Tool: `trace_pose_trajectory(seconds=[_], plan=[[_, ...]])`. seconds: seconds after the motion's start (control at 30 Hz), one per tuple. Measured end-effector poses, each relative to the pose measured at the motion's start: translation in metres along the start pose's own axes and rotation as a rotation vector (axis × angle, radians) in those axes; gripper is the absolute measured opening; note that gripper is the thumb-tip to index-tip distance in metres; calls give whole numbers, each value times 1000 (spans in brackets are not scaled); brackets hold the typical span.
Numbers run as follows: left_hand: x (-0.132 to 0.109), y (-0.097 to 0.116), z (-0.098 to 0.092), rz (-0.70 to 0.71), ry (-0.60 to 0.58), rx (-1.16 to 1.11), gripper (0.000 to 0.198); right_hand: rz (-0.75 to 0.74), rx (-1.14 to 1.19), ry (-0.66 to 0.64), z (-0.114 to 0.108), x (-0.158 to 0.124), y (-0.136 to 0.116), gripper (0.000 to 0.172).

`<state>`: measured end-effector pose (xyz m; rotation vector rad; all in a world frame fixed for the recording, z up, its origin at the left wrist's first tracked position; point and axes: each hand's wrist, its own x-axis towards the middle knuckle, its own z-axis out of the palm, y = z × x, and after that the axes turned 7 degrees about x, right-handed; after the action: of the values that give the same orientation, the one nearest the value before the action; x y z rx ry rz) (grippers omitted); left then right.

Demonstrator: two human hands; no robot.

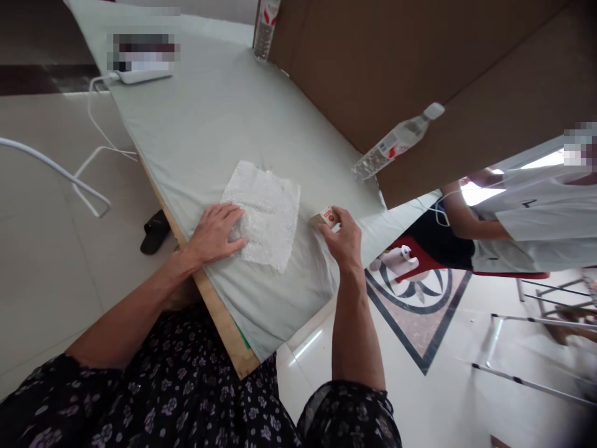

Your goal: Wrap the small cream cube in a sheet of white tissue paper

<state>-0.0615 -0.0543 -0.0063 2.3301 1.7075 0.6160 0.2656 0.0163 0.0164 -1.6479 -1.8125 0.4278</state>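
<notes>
A white, wrinkled sheet that looks like bubble wrap point(268, 218) lies flat on the cloth-covered table point(186, 118). Across its left edge rests my left hand point(215, 231), fingers stretched out and thumb apart, holding nothing. My right hand point(344, 239) grips a small box point(326, 216) with red print, thumb on the near side and fingers on the far side. The small box is to the right of the sheet, apart from it, at or just above the cloth; I cannot tell if it touches.
A tall brown cardboard panel point(364, 68) stands along the table's far right side. Beside it are a water bottle point(396, 143) and another bottle point(265, 31). A white device point(144, 74) with a cable sits at the far left. A person point(504, 218) in white sits beyond the panel.
</notes>
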Motion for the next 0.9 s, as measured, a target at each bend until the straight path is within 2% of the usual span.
trace_pose_trajectory(seconds=[0.07, 0.17, 0.27, 0.37, 0.43, 0.9], plan=[[-1, 1, 0, -1, -19, 22, 61, -121, 114, -27, 10, -4, -23, 50], [-2, 1, 2, -17, -10, 34, 65, -280, 232, -144, 31, -8, -60, 49], [-2, 1, 5, -23, -12, 49, 68, -353, 233, -289, 57, -8, -81, 51], [-2, 0, 6, -29, -31, 66, 69, -345, 186, -416, 77, -6, -81, 59], [-2, 0, 6, -28, -30, 72, 69, -344, 171, -438, 84, -6, -76, 64], [-2, 1, 7, -26, -20, 48, 69, -382, 129, -348, 98, -10, -65, 61]])
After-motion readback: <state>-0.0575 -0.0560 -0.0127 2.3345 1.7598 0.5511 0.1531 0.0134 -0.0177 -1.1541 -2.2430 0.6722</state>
